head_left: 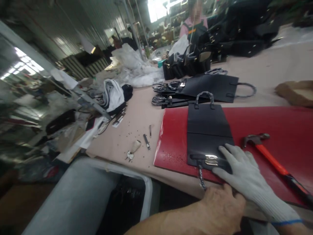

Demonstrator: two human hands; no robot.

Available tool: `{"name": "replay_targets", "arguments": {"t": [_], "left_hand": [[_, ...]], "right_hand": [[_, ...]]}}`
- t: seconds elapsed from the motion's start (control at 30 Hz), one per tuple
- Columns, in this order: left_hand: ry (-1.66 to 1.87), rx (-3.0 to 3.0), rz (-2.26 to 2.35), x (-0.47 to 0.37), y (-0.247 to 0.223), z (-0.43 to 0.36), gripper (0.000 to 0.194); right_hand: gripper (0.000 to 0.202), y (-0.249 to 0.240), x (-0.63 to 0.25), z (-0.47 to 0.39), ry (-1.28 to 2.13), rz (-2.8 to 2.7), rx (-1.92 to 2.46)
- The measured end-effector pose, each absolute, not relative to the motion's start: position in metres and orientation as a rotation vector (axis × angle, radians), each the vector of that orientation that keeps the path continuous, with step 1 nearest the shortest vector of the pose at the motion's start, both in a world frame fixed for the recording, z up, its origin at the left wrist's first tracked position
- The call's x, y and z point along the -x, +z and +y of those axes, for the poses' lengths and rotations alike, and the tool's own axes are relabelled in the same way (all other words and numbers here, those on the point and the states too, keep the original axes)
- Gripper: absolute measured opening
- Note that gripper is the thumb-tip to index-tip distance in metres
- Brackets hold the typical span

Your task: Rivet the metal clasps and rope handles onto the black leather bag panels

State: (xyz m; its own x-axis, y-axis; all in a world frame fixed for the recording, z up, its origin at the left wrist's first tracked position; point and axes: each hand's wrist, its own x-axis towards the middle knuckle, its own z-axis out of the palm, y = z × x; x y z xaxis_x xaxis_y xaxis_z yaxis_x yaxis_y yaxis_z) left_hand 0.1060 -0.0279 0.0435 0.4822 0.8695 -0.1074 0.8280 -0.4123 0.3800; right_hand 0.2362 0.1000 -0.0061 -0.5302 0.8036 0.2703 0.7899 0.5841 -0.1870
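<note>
A flat black leather bag panel (207, 130) with a gold clasp (211, 160) lies on a red board (173, 133). Its plastic-wrapped far handle (204, 94) points away from me, and its near handle (201, 178) hangs toward the table edge. My right hand (241, 171), in a white knit glove, presses on the panel's near right corner with fingers spread. Below it, my bare left hand (223, 204) is closed around the end of the near handle; its fingertips are mostly hidden. A claw hammer (274, 160) with an orange handle rests on the board at right.
Small metal punches (146, 142) and a wrapped tool (134, 148) lie left of the board. More black bag panels (210, 88) are stacked behind, near finished bags (187, 65). A grey bin (80, 195) stands below the table edge. A person (194, 24) is in the background.
</note>
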Motion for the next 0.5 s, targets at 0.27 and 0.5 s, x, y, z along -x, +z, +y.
{"name": "replay_targets", "arguments": {"t": [0.27, 0.5], "left_hand": [[0.818, -2.371, 1.629, -0.027, 0.053, -0.035, 0.019], [0.451, -1.288, 2.926, 0.170, 0.057, -0.033, 0.032]], "right_hand": [[0.080, -0.010, -0.238, 0.111, 0.060, -2.480, 1.144], [0.082, -0.014, -0.238, 0.113, 0.093, -2.483, 1.157]]}}
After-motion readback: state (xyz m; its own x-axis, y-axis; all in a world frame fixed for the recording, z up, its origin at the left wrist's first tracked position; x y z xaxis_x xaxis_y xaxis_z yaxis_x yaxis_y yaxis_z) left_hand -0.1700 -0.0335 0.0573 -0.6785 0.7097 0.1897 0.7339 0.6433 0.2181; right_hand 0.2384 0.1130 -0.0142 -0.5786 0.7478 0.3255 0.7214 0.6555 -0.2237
